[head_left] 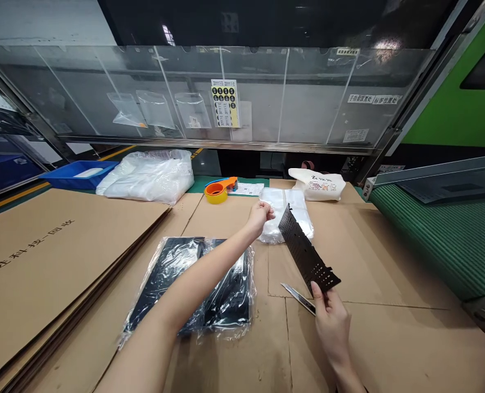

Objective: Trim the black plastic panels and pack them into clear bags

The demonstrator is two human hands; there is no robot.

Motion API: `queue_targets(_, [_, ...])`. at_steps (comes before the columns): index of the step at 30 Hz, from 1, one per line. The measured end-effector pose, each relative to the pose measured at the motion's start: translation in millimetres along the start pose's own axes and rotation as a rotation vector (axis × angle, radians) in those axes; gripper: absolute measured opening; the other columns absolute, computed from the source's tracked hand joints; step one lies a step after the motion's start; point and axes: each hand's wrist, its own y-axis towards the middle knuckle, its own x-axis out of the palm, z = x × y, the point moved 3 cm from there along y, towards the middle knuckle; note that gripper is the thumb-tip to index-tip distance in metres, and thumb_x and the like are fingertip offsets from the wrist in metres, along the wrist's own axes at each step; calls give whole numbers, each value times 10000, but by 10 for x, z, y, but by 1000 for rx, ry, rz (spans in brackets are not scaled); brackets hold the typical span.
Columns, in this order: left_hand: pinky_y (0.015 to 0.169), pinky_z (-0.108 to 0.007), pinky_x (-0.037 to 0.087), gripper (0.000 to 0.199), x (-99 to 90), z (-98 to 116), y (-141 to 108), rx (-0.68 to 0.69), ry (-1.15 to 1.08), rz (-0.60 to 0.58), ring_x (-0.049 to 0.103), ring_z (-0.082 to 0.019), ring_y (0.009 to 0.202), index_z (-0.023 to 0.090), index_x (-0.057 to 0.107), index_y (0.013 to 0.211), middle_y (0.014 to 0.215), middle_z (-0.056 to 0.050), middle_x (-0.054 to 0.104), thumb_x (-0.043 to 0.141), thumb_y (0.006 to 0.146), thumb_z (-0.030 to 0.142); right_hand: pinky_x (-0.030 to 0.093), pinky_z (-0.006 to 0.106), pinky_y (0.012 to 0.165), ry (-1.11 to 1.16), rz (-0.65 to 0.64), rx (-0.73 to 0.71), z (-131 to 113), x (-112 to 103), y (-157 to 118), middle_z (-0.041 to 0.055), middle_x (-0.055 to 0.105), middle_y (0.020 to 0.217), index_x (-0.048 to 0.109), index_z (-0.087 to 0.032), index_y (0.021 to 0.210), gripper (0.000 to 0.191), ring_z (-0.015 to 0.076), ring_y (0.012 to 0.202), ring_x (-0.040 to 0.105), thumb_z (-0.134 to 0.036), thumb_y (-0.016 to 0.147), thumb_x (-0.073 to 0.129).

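Right hand (332, 314) pinches black perforated panel (305, 250), extending forward between hands | left hand (262, 215) curled at clear plastic bags (283, 197), grip unclear | apparently bag-fetching step; next calls for separating one

The right hand (333, 323) holds a perforated black panel (305, 254); the left hand (260, 216) perhaps touches clear bags (280, 198).

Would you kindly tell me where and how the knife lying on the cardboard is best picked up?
The knife is probably best taken by its dark handle end, beside the right hand, coming from the near right. It lies flat with its pale, pointed tip toward the far left, so that approach should keep skin off the blade.
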Motion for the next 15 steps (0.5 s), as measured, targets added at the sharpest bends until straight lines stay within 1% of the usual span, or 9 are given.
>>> queue_targets(1, [661, -276, 507, 147, -13, -7, -49, 12, 6, 5, 580, -118, 704, 121, 559, 977, 837, -16, 591, 497, 945, 251, 380, 232, 451, 15, 0, 24, 8, -20, 4, 55, 626, 590, 700, -110, 875, 639, 133, 448, 458, -703, 819, 468])
queue_targets(3, [681, -276, 480, 81, -75, -39, -162, 47, 44, -3, 559, -124, 711, 137, 552, 957, 810, 0, 575, 543, 881, 164, 424, 231, 502, 93, -4, 94, 34, -84, 7, 79, 669, 682, 697, -110, 887, 615, 149, 526, 526, -693, 791, 526])
queue_targets(5, [703, -277, 447, 151, -192, -89, -272, 85, 101, -27, 542, -138, 726, 160, 560, 917, 772, 13, 571, 575, 787, 85, 470, 233, 562, 236, -12, 200, 83, -175, -8, 86, 685, 737, 689, -120, 842, 563, 178, 633, 594, -669, 742, 614])
queue_targets(6, [707, -277, 432, 163, -267, -117, -317, 99, 131, -40, 536, -148, 728, 169, 569, 886, 745, 15, 570, 580, 755, 74, 488, 239, 582, 327, -18, 265, 115, -224, -27, 83, 687, 741, 682, -129, 796, 531, 193, 672, 615, -653, 708, 663])
queue_targets(8, [698, -279, 411, 76, -427, -169, -391, 105, 180, -58, 532, -166, 717, 172, 590, 813, 693, 7, 575, 586, 753, 124, 520, 267, 612, 533, -59, 416, 187, -305, -98, 77, 691, 732, 667, -147, 722, 479, 221, 709, 644, -607, 624, 759])
queue_targets(9, [691, -280, 406, 24, -501, -188, -427, 102, 196, -65, 537, -173, 709, 166, 600, 779, 676, -2, 582, 579, 779, 178, 535, 290, 633, 629, -111, 502, 219, -325, -153, 80, 698, 733, 671, -153, 710, 461, 235, 721, 657, -576, 583, 800])
queue_targets(12, [685, -270, 410, 279, -635, -200, -577, 103, 205, -110, 570, -179, 707, 145, 644, 752, 701, -32, 638, 468, 879, 319, 556, 375, 743, 853, -313, 729, 264, -312, -387, 114, 728, 787, 722, -162, 774, 419, 273, 777, 693, -476, 535, 864])
queue_targets(14, [677, -253, 416, 363, -634, -176, -730, 123, 198, -182, 596, -177, 718, 141, 684, 798, 738, -32, 673, 414, 910, 357, 560, 389, 754, 940, -393, 814, 259, -269, -558, 121, 737, 786, 747, -169, 820, 403, 272, 754, 706, -444, 552, 868])
queue_targets(15, [670, -245, 419, 375, -615, -159, -815, 136, 196, -226, 608, -177, 720, 147, 701, 829, 753, -25, 686, 412, 915, 370, 565, 377, 738, 973, -405, 842, 253, -243, -634, 117, 741, 793, 753, -176, 842, 398, 265, 735, 710, -434, 562, 867])
